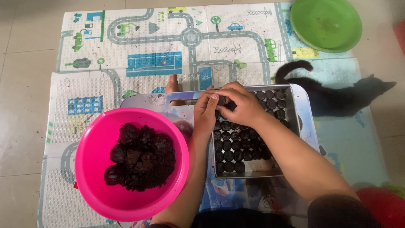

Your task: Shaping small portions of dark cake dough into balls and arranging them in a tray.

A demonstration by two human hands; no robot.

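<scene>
Risk first: the black cat just beside the rectangular metal baking tray could step in and scatter the rows; my forearms crossing it could flatten balls. My left hand and right hand pinch one small dark dough ball together, fingers closed round it above the tray's far edge; tray mostly filled; round pink plastic bowl holds dark lumpy mixture; green plate bare.
</scene>
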